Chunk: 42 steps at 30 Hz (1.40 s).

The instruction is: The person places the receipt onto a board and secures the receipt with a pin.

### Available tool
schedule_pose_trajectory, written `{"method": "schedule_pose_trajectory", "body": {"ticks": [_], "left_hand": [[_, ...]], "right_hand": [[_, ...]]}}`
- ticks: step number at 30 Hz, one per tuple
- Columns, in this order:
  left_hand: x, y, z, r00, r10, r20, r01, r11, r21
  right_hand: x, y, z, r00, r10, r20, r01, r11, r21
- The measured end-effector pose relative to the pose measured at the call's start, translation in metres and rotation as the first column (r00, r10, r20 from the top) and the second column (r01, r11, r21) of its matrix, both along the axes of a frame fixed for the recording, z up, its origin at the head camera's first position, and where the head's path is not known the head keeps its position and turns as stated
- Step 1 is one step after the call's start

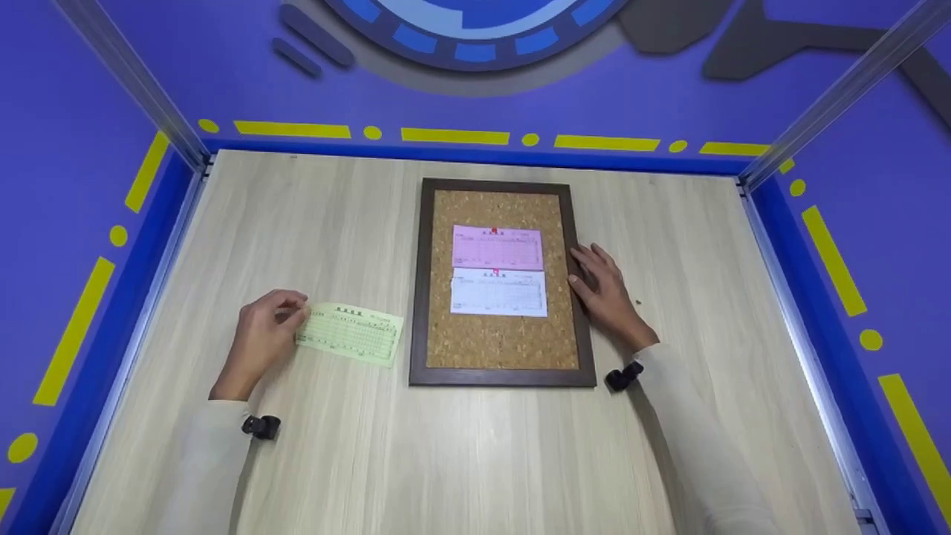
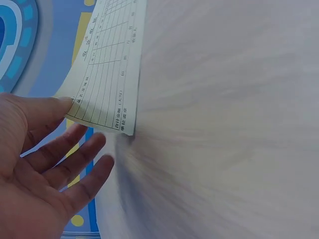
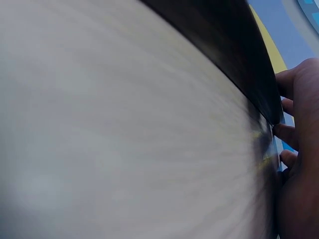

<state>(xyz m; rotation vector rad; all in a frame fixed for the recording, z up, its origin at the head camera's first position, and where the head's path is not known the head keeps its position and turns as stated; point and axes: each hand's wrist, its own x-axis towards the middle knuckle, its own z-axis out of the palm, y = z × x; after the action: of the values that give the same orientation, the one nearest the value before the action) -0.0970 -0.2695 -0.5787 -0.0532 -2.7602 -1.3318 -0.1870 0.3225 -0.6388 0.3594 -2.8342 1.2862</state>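
Observation:
A pale green printed slip [image 1: 351, 334] is pinched by its left end between the thumb and forefinger of my left hand [image 1: 261, 336]. In the left wrist view the slip [image 2: 107, 64] hangs away from the thumb, the other fingers spread below it. A brown-framed cork board [image 1: 501, 343] lies to the right of the slip. My right hand [image 1: 608, 293] touches the board's right frame edge with thumb and fingertips; the right wrist view shows this contact against the dark frame [image 3: 224, 45]. Red pins hold a pink slip [image 1: 498, 251] and a white slip [image 1: 499, 296], one above the other, on the cork.
The light wood-grain table [image 1: 327, 223] lies under everything. Blue-purple panels [image 1: 475, 111] with yellow dashes stand along the back and both sides, with metal posts [image 1: 134, 74] at the corners. A tiny dark speck [image 1: 638, 302] lies right of the right hand.

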Motion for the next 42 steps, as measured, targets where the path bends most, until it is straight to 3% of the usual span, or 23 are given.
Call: {"method": "schedule_pose_trajectory", "body": {"ticks": [7,18,28,42], "left_hand": [[-0.003,0.001,0.006,1.0,-0.008,0.003,0.008,1.0,-0.026],[-0.003,0.001,0.017,1.0,0.002,0.022,-0.002,1.0,0.002],[-0.002,0.001,0.029,0.995,-0.018,0.103,0.003,0.99,0.138],[-0.006,0.001,0.039,0.996,-0.008,0.091,-0.013,0.974,0.227]], "right_hand": [[0.0,-0.001,-0.001,1.0,0.002,-0.02,-0.002,1.0,-0.008],[0.0,0.0,-0.002,1.0,0.0,-0.027,-0.001,1.0,-0.018],[0.001,-0.003,0.002,0.999,-0.019,0.031,0.019,1.0,0.004],[0.001,0.0,0.003,1.0,0.003,0.029,-0.003,1.0,-0.002]]}}
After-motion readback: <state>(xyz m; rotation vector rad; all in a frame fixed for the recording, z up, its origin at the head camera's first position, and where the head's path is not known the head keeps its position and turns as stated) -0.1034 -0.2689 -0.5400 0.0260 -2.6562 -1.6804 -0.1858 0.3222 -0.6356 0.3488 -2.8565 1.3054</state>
